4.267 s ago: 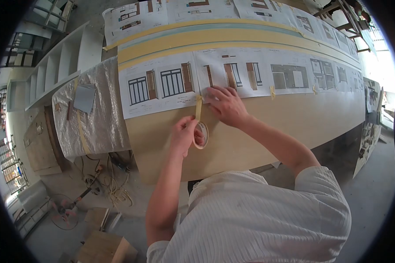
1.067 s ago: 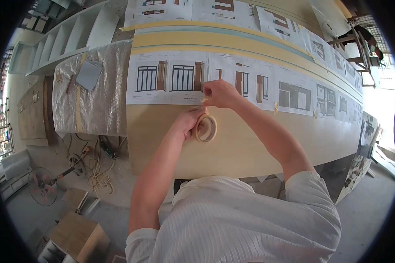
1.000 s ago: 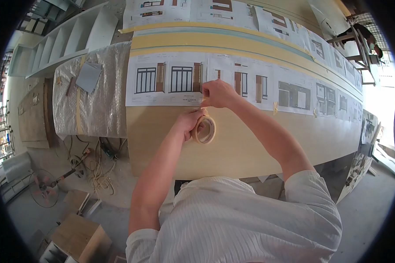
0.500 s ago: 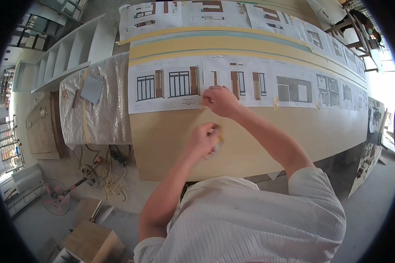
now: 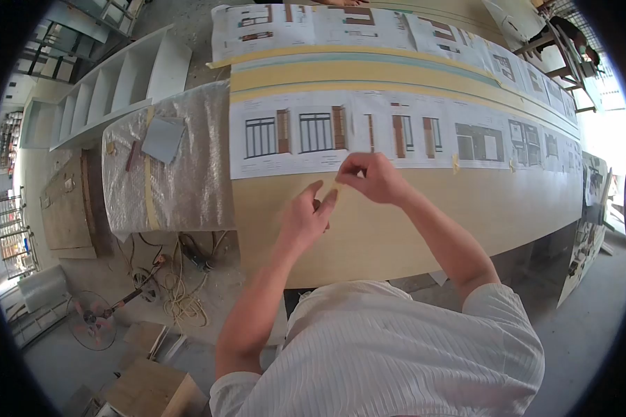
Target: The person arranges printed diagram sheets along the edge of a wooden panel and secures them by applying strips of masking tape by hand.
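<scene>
Over the near edge of the printed drawings [image 5: 285, 167], my right hand [image 5: 377, 179] is closed in a pinch on the end of a small yellowish strip of tape [image 5: 336, 186]. Close by on the left, my left hand [image 5: 305, 217] is curled, thumb and forefinger raised toward that strip. Its palm mostly hides the roll of tape seen in it earlier. Beneath both hands lies a pale wooden board [image 5: 396, 222], with the sheets laid along its far side. Yellow tape pieces [image 5: 455, 164] stick on the sheets' lower edge.
More drawings [image 5: 368, 31] run along the far side beyond yellowish strips. A bubble-wrapped stack [image 5: 188, 167] with a grey plate [image 5: 163, 139] on it adjoins the board at left. Cables [image 5: 184, 299] and a fan [image 5: 92, 320] are on the floor. Another person's hand [image 5: 348, 3] shows at the top.
My left hand has risen and moved left, its thumb and forefinger now apart. My right hand has shifted right and slightly down. The view has shifted, and another person's hand has appeared at the top.
</scene>
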`<move>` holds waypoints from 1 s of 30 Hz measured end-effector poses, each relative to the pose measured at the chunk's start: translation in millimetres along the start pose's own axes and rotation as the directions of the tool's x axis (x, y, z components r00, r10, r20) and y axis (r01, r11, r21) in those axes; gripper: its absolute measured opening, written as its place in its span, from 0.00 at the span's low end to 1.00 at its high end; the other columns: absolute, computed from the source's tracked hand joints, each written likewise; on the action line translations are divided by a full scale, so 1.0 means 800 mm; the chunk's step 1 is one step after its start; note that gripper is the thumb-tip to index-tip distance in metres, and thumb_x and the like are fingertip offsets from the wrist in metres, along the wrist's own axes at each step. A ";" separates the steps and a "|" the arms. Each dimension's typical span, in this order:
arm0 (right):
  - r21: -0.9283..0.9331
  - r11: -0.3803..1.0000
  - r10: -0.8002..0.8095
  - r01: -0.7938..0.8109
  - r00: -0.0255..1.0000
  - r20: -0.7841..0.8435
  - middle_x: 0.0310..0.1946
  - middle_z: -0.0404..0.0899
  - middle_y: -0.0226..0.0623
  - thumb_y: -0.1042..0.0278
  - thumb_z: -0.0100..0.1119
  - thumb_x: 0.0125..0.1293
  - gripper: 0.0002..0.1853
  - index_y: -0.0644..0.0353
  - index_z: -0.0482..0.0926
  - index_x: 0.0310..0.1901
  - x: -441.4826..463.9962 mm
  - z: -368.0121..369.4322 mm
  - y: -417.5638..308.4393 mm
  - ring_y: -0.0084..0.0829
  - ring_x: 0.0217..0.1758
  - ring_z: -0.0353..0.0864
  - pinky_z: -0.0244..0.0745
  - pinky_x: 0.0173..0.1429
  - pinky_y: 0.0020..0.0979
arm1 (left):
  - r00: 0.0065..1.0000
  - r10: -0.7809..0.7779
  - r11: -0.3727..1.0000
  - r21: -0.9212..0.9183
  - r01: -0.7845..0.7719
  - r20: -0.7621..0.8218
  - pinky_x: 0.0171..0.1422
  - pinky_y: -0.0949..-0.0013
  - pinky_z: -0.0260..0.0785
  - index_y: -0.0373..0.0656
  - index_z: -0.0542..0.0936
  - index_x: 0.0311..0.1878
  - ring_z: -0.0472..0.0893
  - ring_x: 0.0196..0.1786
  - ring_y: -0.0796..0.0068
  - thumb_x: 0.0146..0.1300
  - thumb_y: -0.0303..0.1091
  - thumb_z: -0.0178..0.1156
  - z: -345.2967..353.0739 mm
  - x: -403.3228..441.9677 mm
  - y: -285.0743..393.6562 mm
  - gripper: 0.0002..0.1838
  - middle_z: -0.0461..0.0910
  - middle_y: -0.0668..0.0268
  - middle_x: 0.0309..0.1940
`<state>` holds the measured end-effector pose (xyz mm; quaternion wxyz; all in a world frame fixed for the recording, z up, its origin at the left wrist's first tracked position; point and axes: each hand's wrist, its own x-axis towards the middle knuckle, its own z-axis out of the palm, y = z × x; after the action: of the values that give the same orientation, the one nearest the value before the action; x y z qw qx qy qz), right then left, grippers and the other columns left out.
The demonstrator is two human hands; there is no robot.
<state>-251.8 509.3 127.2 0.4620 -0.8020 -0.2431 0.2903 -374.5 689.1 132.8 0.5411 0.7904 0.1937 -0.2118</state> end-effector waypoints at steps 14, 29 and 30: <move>-0.230 0.973 0.013 -0.006 1.000 0.028 0.32 0.88 0.37 0.66 0.72 0.68 0.10 0.64 0.86 0.41 0.207 0.235 -0.093 0.29 0.35 0.84 0.80 0.45 0.34 | 0.834 0.084 0.996 0.042 -0.073 -0.545 0.39 0.58 0.74 0.36 0.82 0.38 0.86 0.33 0.58 0.72 0.47 0.65 -0.211 -0.068 -0.181 0.20 0.85 0.53 0.28; -0.478 0.828 0.189 -0.294 0.948 -0.256 0.40 0.84 0.43 0.58 0.73 0.62 0.14 0.59 0.81 0.36 0.209 0.273 -0.102 0.51 0.47 0.84 0.78 0.51 0.49 | 0.971 -0.077 0.939 0.312 0.148 -0.228 0.57 0.50 0.79 0.44 0.88 0.50 0.88 0.53 0.50 0.65 0.56 0.69 -0.312 0.030 -0.205 0.24 0.90 0.53 0.45; -0.516 0.839 0.056 -0.175 0.970 -0.238 0.37 0.83 0.43 0.61 0.72 0.64 0.13 0.60 0.80 0.37 0.206 0.283 -0.098 0.51 0.45 0.85 0.78 0.49 0.49 | 0.987 -0.010 0.942 0.330 0.064 -0.161 0.59 0.50 0.80 0.45 0.88 0.52 0.88 0.55 0.50 0.65 0.55 0.68 -0.311 0.036 -0.205 0.24 0.90 0.53 0.48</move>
<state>-299.7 789.3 64.7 0.2261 -0.9382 -0.2141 0.1510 -407.1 980.3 71.0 0.3785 0.8810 0.2119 -0.1888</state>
